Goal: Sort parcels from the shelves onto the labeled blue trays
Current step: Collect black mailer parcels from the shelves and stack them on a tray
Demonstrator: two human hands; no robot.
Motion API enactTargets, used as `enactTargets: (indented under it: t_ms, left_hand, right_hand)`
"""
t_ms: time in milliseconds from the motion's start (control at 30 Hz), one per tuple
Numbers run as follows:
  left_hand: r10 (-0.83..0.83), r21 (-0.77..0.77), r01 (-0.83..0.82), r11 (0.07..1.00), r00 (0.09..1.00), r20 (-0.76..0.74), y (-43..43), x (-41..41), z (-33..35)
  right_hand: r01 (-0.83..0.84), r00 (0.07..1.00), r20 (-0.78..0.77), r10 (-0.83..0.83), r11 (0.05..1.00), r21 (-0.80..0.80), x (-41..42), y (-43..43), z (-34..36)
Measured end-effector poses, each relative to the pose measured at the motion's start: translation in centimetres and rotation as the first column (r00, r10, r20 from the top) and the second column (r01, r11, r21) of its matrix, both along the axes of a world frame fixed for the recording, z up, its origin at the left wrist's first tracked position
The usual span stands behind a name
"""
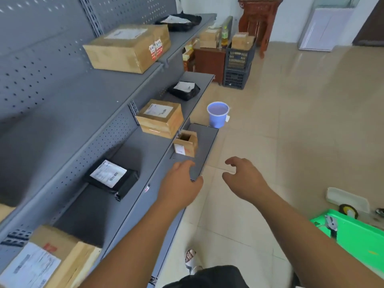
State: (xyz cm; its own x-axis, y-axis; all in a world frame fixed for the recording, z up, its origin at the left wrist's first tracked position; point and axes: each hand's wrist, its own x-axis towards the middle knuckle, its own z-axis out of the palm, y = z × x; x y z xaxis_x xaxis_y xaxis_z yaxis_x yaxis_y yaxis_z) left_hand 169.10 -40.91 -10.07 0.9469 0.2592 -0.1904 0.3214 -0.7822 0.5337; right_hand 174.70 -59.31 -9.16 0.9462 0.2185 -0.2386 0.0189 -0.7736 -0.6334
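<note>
Bottom-left box (41, 265) cut off, label blurred.

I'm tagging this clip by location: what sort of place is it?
Probably a small parcel pickup or sorting room: grey pegboard shelving holding labelled cardboard boxes and black mailer bags, with stacked crates on a tiled floor.

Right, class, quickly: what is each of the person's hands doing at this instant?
Left hand: open, holding nothing, over the front edge of the grey shelf.
Right hand: open, fingers curled, holding nothing, above the floor.
</note>
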Motion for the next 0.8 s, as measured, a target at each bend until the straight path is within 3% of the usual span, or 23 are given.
enactTargets:
  t_ms: [467,667,800]
  left_hand:
    - [0.17,0.131,-0.151,0.98,0.974,-0.147,11.8,8.5,-3.4]
    - [0.366,0.163,-0.334,0.928,0.901,-0.235,14.9,8.2,-4.9]
    - [0.526,0.185,-0.493,0.85,0.8,-0.287,16.3,7.6,-5.6]
  right_hand:
    - [-0.361,0.931,-0.019,0.363,0.918,-0.165,12.9,15.1,-3.2]
    - [-0.58,0.812,-0.086,0.577,0.782,-0.228,16.4,21.6,-5.3]
    - [-0.738,0.664,-0.122,0.738,0.621,-0.262,18.2,25.6,-6.4]
